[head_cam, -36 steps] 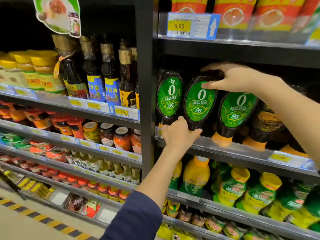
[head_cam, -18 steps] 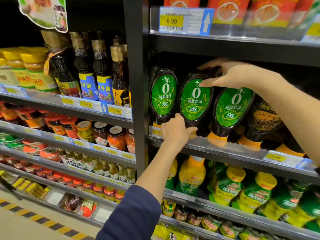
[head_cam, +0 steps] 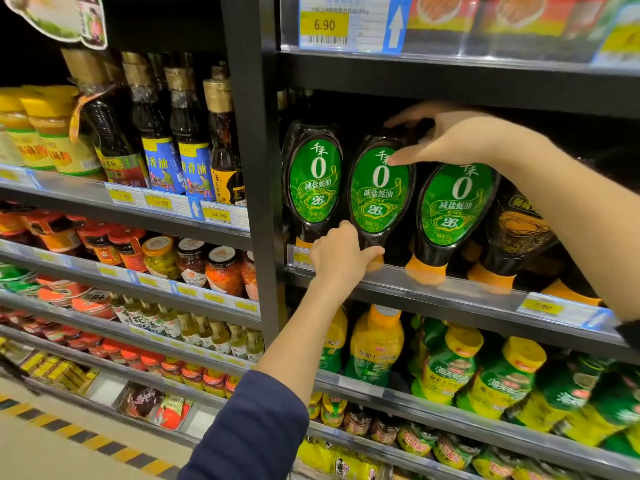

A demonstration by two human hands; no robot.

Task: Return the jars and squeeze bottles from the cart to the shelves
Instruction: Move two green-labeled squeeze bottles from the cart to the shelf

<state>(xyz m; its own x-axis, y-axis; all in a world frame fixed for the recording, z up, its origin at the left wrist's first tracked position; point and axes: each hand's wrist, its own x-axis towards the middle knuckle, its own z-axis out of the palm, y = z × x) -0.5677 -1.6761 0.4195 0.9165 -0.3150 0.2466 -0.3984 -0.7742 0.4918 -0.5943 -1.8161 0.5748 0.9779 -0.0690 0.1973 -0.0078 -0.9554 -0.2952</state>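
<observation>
Three dark squeeze bottles with green oval labels stand cap-down in a row on a black shelf (head_cam: 450, 289). Both hands are on the middle squeeze bottle (head_cam: 379, 194). My left hand (head_cam: 341, 252) wraps its narrow lower neck just above the orange cap. My right hand (head_cam: 453, 140) reaches in from the right and grips its wide top, thumb across the front. The left squeeze bottle (head_cam: 313, 183) and the right squeeze bottle (head_cam: 453, 206) stand close on either side. The cart is out of view.
Brown-labelled squeeze bottles (head_cam: 516, 230) continue to the right. A black upright post (head_cam: 256, 168) divides the shelving. Glass oil bottles (head_cam: 162, 133) and jars (head_cam: 190, 261) fill the left bay. Yellow-capped green bottles (head_cam: 450, 368) crowd the shelf below. Hazard-striped floor (head_cam: 69, 441) lies lower left.
Both hands stay on the middle squeeze bottle. The bottle has straightened slightly and sits closer to its neighbours. The camera has shifted, so the shelves appear further right and lower.
</observation>
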